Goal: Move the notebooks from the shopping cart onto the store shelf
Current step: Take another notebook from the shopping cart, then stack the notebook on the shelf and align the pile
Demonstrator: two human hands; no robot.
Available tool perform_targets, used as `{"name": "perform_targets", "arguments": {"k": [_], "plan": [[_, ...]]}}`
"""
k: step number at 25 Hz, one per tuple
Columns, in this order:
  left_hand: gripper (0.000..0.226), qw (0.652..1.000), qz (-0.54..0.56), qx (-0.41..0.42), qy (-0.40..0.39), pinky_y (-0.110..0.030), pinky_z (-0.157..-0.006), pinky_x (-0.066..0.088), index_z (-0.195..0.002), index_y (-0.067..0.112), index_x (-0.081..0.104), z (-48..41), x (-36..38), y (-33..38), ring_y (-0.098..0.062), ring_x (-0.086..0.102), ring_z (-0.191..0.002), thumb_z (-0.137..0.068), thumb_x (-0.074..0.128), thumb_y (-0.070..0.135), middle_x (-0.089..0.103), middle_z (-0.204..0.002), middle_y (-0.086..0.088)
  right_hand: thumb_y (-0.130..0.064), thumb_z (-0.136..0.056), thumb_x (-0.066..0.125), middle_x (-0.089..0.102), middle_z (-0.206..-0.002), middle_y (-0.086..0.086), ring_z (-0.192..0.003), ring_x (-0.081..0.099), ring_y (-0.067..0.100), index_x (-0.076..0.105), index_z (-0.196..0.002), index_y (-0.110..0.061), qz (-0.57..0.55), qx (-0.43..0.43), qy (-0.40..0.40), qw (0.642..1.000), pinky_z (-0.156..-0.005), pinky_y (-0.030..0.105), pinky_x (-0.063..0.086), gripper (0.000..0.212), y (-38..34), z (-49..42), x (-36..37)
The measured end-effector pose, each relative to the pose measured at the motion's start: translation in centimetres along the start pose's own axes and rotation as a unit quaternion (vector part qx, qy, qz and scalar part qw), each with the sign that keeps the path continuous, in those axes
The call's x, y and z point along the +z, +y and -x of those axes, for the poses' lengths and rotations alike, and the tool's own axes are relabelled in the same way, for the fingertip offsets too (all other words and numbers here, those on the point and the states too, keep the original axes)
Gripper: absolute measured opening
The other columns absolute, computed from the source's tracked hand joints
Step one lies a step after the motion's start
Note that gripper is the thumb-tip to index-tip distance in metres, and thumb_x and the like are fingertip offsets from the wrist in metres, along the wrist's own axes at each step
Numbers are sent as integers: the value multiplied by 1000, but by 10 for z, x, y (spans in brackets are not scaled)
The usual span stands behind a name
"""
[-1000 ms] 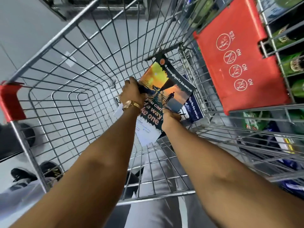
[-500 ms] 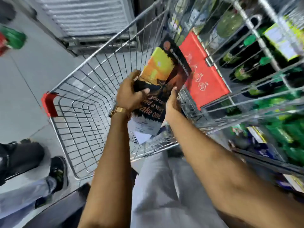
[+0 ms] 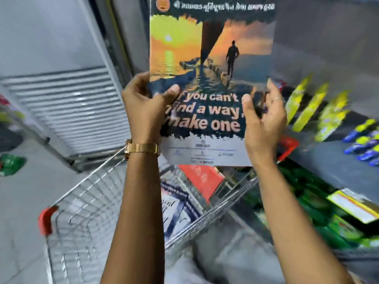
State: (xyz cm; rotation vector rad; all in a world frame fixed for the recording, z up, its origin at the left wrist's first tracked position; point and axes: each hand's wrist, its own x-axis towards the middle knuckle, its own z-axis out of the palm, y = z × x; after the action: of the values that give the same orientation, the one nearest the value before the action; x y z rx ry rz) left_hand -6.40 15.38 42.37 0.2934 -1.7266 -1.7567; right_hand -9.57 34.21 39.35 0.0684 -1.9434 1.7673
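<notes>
- Notebook (image 3: pixel 211 78) is up above cart (image 3: pixel 82 232); your L hand (image 3: pixel 143 111) pinches its left edge, R hand (image 3: pixel 262 124) grips the right.
- Swing it right to shelf (image 3: pixel 328 160) w/ both hands on, clear of packets (image 3: pixel 311 107), set flat.

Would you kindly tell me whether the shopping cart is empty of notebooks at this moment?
No, blue and white notebooks lie in the shopping cart, below the sunset notebook held above it.

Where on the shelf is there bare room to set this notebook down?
Bare grey shelf board in front of the yellow packets, left of the blue items, looks free. The tier below is crowded with green packs. Motion blur hides exact edges.
</notes>
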Motion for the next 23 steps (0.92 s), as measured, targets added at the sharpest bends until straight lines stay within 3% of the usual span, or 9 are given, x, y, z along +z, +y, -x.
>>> {"name": "perform_targets", "arguments": {"k": [3,7,11,15,16,19,23], "plan": [[40,995,26,85,-55,-46,-91,57,-106,2,70,-4,65,54,-27,72,-99,-68,80,6,75,-102,-12,-26,-83,63,64,-129,16,-120,61,25,52,-135,-1,41,-91,51,994,-102,41,48,59,-56,-59,-55],[44,959,76,186,-198,-41,-93,57,-111,6,68,-8,146,128,-21,71,-103,-68,79,2,74,-106,-7,-29,-78,64,71,-102,-2,-91,63,9,65,-123,-11,134,-169,138,967,-84,22,51,48,-133,-119,-136],[30,912,-7,277,-303,-23,-71,50,-95,8,66,-15,237,201,-10,62,-81,-71,81,15,67,-87,3,-34,-76,66,76,-96,1,-84,61,8,72,-106,-15,215,-205,210,931,-83,33,53,36,-193,-166,-220],[21,889,-102,256,-366,-26,-59,43,-81,13,62,-20,339,244,-13,55,-66,-73,80,19,57,-68,4,-25,-78,72,66,-83,7,-77,56,16,71,-94,0,279,-125,258,916,-68,30,45,30,-214,-223,-279],[19,879,-116,255,-385,-26,-62,46,-84,10,67,-18,361,247,-14,60,-71,-74,80,18,62,-73,1,-24,-78,73,67,-88,12,-82,61,20,69,-97,2,300,-99,264,911,-69,31,46,32,-215,-237,-291],[37,845,-143,256,-447,-25,-83,50,-114,0,69,-8,412,241,-23,66,-111,-80,76,12,71,-109,-12,-20,-80,73,65,-116,25,-107,64,33,62,-110,5,386,1,254,887,-77,35,48,40,-206,-266,-316],[53,823,-228,205,-479,-31,-86,47,-116,-10,62,-11,460,196,-26,58,-121,-78,78,24,64,-127,-18,-19,-85,68,62,-122,27,-105,62,35,61,-107,2,493,102,191,843,-73,31,42,31,-168,-276,-328]]}}
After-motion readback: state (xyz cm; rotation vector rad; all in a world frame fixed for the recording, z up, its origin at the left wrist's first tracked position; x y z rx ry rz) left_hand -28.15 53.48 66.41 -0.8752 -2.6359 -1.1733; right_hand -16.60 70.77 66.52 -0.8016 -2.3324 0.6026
